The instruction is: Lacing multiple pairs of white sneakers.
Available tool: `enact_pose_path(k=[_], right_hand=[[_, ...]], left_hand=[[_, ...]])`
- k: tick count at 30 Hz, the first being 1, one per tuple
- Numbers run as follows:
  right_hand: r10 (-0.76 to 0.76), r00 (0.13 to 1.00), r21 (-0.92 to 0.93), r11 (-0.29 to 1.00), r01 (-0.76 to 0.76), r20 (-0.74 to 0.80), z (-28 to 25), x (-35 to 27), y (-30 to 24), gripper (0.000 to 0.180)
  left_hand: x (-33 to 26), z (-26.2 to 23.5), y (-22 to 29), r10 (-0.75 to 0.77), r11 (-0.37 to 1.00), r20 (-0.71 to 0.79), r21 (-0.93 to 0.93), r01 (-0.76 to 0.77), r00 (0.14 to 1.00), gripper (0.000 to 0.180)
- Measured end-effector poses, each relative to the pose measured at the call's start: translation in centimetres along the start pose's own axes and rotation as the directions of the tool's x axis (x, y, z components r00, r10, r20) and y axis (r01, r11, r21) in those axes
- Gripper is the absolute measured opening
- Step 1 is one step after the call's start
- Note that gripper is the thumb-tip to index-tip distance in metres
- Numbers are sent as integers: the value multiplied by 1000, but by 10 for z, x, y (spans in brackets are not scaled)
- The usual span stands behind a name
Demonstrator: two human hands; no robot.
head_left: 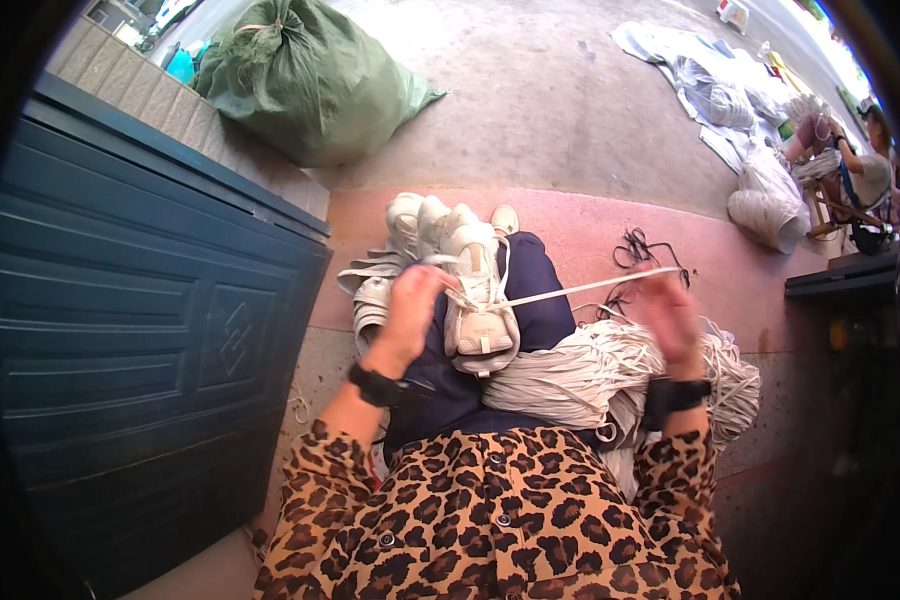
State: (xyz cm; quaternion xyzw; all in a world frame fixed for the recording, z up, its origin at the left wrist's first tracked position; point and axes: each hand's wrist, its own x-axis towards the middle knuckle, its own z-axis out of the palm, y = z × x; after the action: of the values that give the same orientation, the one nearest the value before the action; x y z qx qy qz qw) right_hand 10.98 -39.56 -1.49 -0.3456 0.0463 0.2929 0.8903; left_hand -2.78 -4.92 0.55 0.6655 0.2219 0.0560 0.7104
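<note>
A white sneaker (480, 305) lies on my lap, toe pointing away from me. My left hand (412, 305) presses against its left side and grips it near the eyelets. My right hand (667, 308) is raised to the right and pinches a white shoelace (580, 288), which runs taut from the shoe to my fingers. A thick bundle of white laces (590, 375) rests on my right thigh under that hand. Both wrists carry black bands.
Several more white sneakers (420, 225) are piled beyond my knees. A dark blue metal door (140, 310) stands at my left. A green sack (300, 80) lies at the back; black laces (640, 250) lie on the floor; another person (860, 175) sits far right.
</note>
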Motion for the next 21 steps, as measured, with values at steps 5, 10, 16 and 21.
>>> enact_pose_path(k=[5,10,16,21], right_hand=[[-318,854,538,671,510,-412,-134,-89,-137,24],[-248,888,64,954,294,-388,-68,-48,-81,21],[16,996,-720,690,-77,-91,46,20,57,25],[236,941,-965,155,212,245,86,8,113,15]], left_hand=[[2,-182,48,-9,720,-180,-684,-119,984,10],[-39,-283,81,-45,704,-486,-635,-317,873,8],[-10,-127,37,-131,991,-355,-82,109,926,11],[-26,-34,-15,-196,940,74,298,166,978,18]])
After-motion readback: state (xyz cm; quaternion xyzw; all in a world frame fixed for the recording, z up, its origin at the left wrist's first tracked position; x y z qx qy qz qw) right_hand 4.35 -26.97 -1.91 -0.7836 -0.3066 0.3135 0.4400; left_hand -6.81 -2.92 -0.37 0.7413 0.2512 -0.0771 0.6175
